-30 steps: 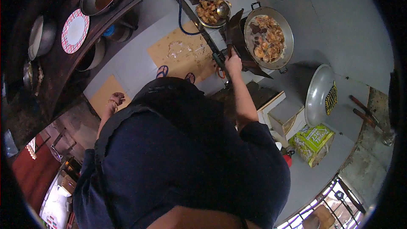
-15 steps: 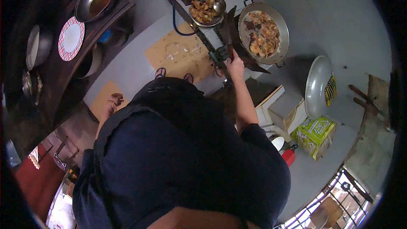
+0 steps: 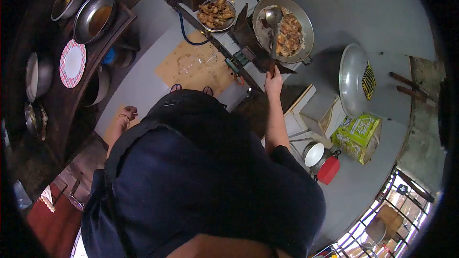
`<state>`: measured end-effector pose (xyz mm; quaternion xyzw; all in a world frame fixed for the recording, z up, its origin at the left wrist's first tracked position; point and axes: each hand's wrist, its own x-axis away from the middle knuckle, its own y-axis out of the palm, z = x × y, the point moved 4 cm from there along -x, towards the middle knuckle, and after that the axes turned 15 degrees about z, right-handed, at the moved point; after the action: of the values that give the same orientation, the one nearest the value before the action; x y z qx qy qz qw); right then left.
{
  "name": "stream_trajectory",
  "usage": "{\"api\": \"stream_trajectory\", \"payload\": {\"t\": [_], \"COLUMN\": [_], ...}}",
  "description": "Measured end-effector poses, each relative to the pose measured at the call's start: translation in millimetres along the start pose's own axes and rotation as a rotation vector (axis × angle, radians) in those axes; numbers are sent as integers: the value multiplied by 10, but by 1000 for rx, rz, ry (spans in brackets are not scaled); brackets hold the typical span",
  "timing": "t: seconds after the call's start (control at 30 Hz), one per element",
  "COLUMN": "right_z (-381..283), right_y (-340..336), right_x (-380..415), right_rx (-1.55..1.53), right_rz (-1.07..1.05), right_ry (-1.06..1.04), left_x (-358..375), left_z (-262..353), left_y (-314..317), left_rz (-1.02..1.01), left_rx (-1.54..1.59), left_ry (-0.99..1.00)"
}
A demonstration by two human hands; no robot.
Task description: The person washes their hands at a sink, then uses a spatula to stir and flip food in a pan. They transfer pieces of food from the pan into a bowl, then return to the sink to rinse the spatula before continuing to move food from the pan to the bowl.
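Observation:
My right hand is closed round the dark handle of a ladle. The ladle's round bowl lies over the left part of a wide two-handled pan in which pieces of food sit in bubbling liquid. Left of that pan, a strainer-like bowl holds browned pieces. My left hand hangs low at the left, away from the cookware, with its fingers partly curled; whether it holds anything is too small to tell.
Pans and a checked-rim plate stand on a dark shelf at left. A large metal wok, a green bag and a red container are at right. A blue hose runs near the stove.
The ladle has moved from the bowl of browned pieces to the pan on its right. My right hand still grips it. The whole view has shifted slightly.

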<state>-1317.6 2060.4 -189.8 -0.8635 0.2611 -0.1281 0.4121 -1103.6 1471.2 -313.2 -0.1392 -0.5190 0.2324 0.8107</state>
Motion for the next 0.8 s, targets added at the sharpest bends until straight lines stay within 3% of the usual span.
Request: {"api": "stream_trajectory", "payload": {"t": [0.1, 0.17, 0.33, 0.4, 0.53, 0.7, 0.8], "right_z": [522, 658, 753, 378, 469, 435, 379], "right_y": [224, 256, 275, 58, 126, 89, 33], "right_x": [-147, -175, -213, -64, -115, -132, -115], "right_rx": [-1, -26, -76, -237, -411, -733, -828], "right_rz": [121, 88, 67, -83, -148, -238, -291], "right_ry": [-142, -96, -76, 279, 367, 625, 653], "left_x": [87, 259, 413, 432, 478, 636, 710], "left_z": [-6, 51, 131, 142, 188, 322, 389], "left_y": [-2, -19, 21, 30, 62, 100, 101], "left_rz": [-8, -26, 8, 17, 19, 31, 47], "left_rx": [-8, -7, -81, -102, -137, -186, -209], "left_ry": [55, 141, 95, 79, 64, 53, 47]}}
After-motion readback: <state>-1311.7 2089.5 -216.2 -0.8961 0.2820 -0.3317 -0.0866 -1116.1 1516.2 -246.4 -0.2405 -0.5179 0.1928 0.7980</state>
